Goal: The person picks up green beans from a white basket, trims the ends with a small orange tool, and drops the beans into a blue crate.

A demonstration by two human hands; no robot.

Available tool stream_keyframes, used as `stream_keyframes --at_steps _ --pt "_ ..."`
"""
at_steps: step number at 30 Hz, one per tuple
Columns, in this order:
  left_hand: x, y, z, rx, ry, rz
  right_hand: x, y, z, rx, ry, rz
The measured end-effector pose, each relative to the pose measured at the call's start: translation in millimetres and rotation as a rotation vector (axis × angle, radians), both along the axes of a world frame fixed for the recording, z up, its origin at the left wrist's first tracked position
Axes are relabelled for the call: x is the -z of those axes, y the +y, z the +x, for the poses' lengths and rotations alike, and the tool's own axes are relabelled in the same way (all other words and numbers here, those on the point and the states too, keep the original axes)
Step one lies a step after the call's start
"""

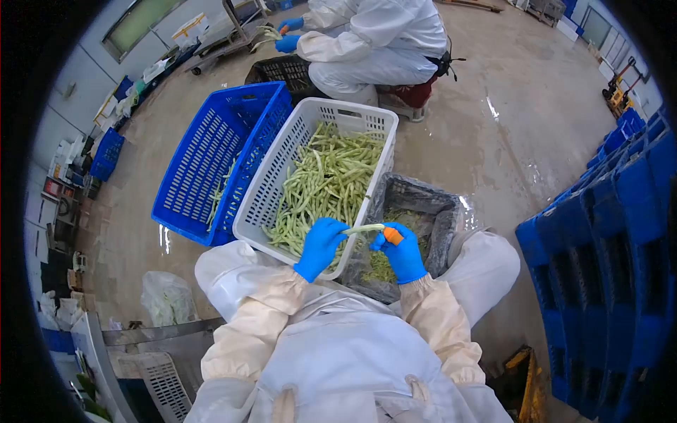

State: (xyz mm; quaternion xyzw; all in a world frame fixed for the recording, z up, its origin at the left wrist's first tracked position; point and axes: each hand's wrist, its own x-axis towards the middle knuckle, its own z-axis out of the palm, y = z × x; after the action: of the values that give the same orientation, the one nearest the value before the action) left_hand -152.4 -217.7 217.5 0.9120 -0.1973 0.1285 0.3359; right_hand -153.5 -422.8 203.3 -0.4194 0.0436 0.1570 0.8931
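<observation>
In front of my lap, a pale green bean (pixel 363 228) stretches between my two blue-gloved hands. My left hand (pixel 321 247) pinches its left end over the near edge of a white crate (pixel 246 204). The bean's other end meets a small orange cover (pixel 393 235) at my right hand's fingers, which are closed around that end. My right hand (pixel 402 257) is above a black-lined bin (pixel 451 204) with green trimmings (pixel 381 268) in it. A heap of green beans (pixel 328 176) lies inside the white crate.
A blue crate (pixel 187 155) with some beans stands left of the white one. Ahead, a co-worker (pixel 381 42) in white, wearing blue gloves, sits beside a black crate (pixel 289 70). Stacked blue pallets (pixel 599 268) rise on the right. A clear plastic bag (pixel 168 297) lies at left.
</observation>
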Motion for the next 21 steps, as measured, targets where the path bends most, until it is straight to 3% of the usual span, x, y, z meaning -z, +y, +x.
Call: stream_keyframes --at_steps 2,3,5,6,7,8,9,10,11,13,14,15,17,21 --pt "7 -15 -2 -0.121 0.427 -0.516 -2 2 -1 0.015 0.004 0.131" --pt "5 -20 1 -0.121 0.426 -0.518 0 3 -2 -0.025 0.021 0.047" --pt "-1 -25 16 -0.185 0.61 -1.061 17 -1 -1 -0.061 0.039 -0.037" --pt "-13 -24 27 -0.181 0.587 -1.311 42 -11 4 0.053 0.145 -0.054" --pt "-22 -19 37 -0.181 0.588 -1.311 56 -20 8 0.165 0.25 -0.071" --pt "-29 -9 46 -0.121 0.61 -1.607 56 -28 9 0.163 0.25 -0.071" --pt "-33 0 52 -0.054 0.621 -1.9 54 -33 11 0.195 0.173 -0.369" --pt "-35 6 56 -0.054 0.618 -1.897 53 -35 13 0.227 0.091 -0.665" --pt "-36 9 60 -0.004 0.639 -1.927 54 -29 11 0.228 0.087 -0.663" --pt "-33 9 63 0.047 0.663 -1.956 42 -8 1 0.114 -0.308 -0.601" --pt "-31 7 64 0.042 0.679 -2.001 35 -5 1 -0.081 -0.274 -0.407" --pt "-30 5 64 0.036 0.697 -2.045 20 1 -3 -0.079 -0.274 -0.407" --pt "-28 1 61 0.09 0.726 -2.052 -9 11 -10 -0.269 -0.018 -0.052" --pt "-20 -2 59 0.133 0.736 -1.996 1 11 -11 -0.354 -0.017 -0.002"
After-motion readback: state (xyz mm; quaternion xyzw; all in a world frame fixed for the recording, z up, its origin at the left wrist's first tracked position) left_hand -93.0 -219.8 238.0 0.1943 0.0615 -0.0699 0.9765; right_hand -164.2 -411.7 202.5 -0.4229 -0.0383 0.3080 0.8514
